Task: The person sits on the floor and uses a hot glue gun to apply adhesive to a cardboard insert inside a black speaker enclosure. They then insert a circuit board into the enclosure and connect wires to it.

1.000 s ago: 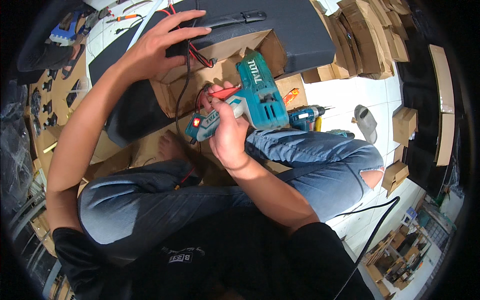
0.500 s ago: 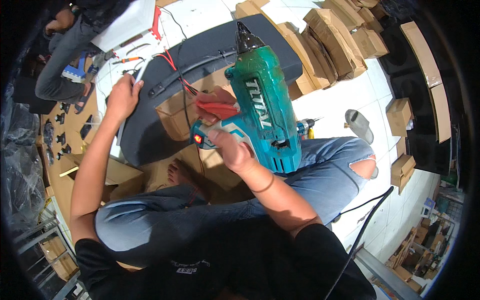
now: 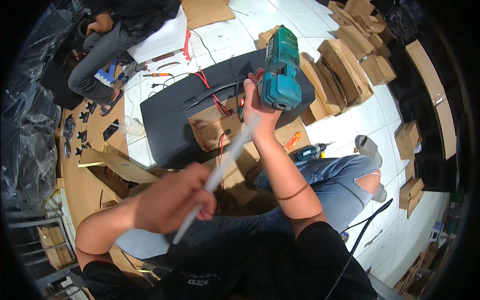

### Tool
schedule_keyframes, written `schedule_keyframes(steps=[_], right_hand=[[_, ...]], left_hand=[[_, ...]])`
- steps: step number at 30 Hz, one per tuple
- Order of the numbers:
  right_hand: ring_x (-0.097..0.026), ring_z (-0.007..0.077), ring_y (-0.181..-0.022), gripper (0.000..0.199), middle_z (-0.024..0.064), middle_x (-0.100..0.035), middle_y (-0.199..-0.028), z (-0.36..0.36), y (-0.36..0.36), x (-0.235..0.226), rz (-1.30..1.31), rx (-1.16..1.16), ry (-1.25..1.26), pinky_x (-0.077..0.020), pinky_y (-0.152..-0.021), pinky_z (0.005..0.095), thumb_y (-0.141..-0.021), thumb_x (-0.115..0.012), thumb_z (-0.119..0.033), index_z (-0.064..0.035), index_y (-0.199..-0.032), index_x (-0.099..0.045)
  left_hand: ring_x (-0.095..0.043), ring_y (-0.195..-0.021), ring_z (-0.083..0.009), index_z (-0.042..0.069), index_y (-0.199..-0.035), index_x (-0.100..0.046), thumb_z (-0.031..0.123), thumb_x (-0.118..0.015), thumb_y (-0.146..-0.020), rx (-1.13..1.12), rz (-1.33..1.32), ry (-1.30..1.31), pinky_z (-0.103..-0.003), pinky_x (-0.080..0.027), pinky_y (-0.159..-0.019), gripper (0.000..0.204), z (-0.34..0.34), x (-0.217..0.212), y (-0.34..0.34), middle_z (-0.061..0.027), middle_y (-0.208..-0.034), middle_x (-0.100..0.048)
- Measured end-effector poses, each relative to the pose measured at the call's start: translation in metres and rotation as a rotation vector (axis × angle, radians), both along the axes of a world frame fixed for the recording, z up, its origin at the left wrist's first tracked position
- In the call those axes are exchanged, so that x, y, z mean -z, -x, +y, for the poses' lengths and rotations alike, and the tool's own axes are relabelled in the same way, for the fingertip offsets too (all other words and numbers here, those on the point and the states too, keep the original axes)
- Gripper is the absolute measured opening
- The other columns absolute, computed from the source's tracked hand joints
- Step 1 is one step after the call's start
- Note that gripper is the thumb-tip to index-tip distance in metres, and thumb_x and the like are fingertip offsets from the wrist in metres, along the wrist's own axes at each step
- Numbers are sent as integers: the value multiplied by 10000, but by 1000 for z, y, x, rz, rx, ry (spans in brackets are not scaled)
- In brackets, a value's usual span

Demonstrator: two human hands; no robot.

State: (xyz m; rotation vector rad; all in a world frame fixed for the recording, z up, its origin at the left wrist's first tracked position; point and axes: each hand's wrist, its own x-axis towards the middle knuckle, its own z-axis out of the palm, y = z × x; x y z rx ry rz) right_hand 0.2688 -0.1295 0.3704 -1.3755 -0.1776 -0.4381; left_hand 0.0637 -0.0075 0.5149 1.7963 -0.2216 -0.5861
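Observation:
My right hand (image 3: pixel 260 107) grips the handle of a teal glue gun (image 3: pixel 282 75). The gun's back end faces me, and its nozzle points away, out of sight. In my left hand (image 3: pixel 172 197), blurred by motion, is a long whitish glue stick (image 3: pixel 225 170), slanting up towards my right wrist. Beyond both hands lies a black padded box (image 3: pixel 167 127) with a black strap handle (image 3: pixel 210 95). A rectangular opening (image 3: pixel 200 132) in its near side shows bare brown board. Red and black wires (image 3: pixel 215 102) come out of the opening.
An orange-handled soldering iron (image 3: pixel 157 75) lies beyond the box. An orange cutter (image 3: pixel 294 140) and a cordless drill (image 3: pixel 311 152) lie by my right knee. Cardboard boxes (image 3: pixel 345 70) stand far right. At far left another person's leg (image 3: pixel 97 70) shows, near a phone (image 3: pixel 111 130).
My left hand has come from the box's far left edge to above my lap with the glue stick. The glue gun has moved away and right, its nozzle turned from view.

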Motion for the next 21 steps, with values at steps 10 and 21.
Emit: schedule_keyframes(steps=[10,21], right_hand=[[-644,214,-812,246,87,-663,-917,2,-10,10,-335,26,114,-522,-783,323,-843,-724,-38,-8,-1055,-604],[-661,268,-880,199,127,-664,-980,-15,-3,-8,-358,216,490,-526,-862,387,-942,-676,-71,13,-1109,-611]], left_hand=[[-719,-893,-180,-3,-1166,-408,137,-362,-1119,17,133,146,-307,-593,-785,155,-27,-2,-5,-118,-943,-671],[-730,-929,-215,-3,-1188,-433,180,-336,-1131,-42,365,346,-328,-616,-817,215,-25,6,-7,-132,-1002,-662]])
